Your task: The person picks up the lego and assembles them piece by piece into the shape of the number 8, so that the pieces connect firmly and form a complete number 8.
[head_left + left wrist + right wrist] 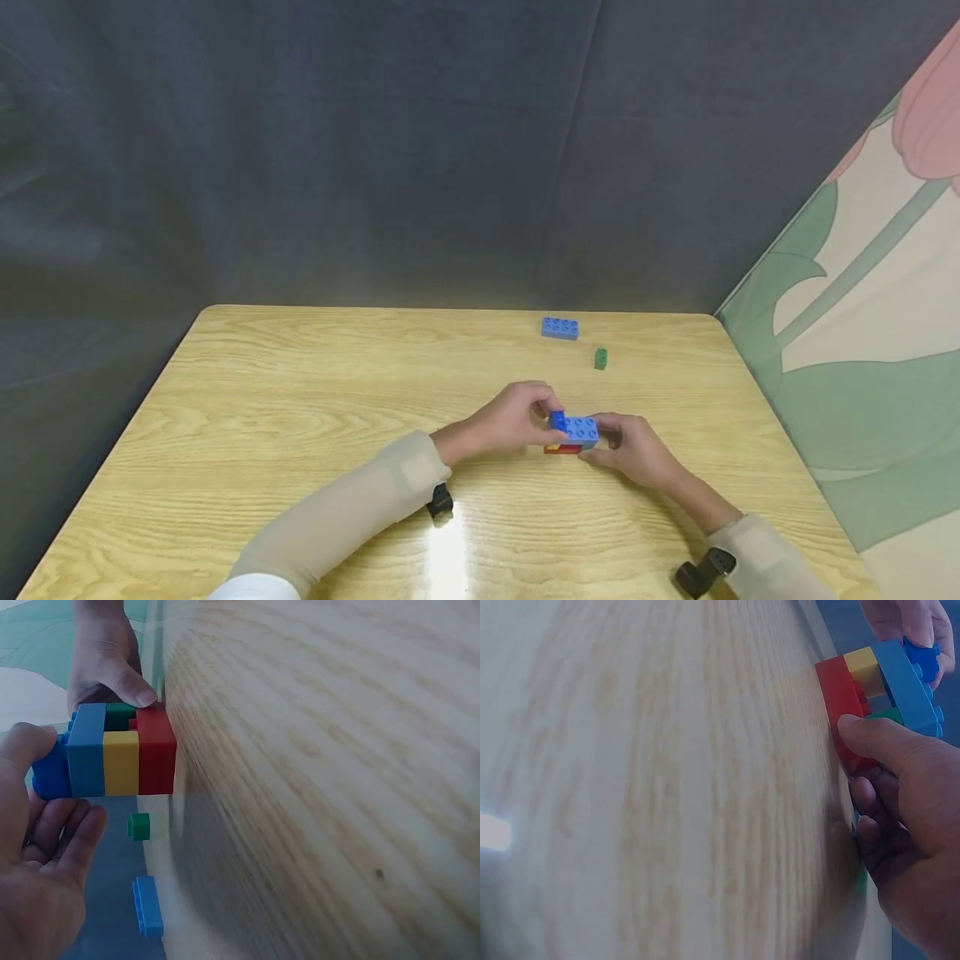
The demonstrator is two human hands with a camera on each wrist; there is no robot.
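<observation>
Toward the right of the wooden table (pixel 300 392), both hands meet at a small stack of toy bricks. At its bottom lies a red brick (pixel 157 750). A yellow brick (pixel 121 763) and a green brick (pixel 121 713) stand on the red one with a gap between them, and a long blue brick (pixel 582 428) bridges them. My left hand (pixel 517 417) pinches a small dark blue brick (pixel 557 420) against the studs at the bridge's left end. From the right, my right hand (pixel 636 450) grips the stack, its thumb (pixel 877 739) on the red brick's side.
Beyond the stack, a loose blue brick (pixel 560 328) lies near the table's back edge. Closer in and to its right is a small loose green brick (pixel 601 359). A dark curtain (pixel 390 167) hangs behind the table, and a flower-patterned panel (pixel 870 400) borders its right side.
</observation>
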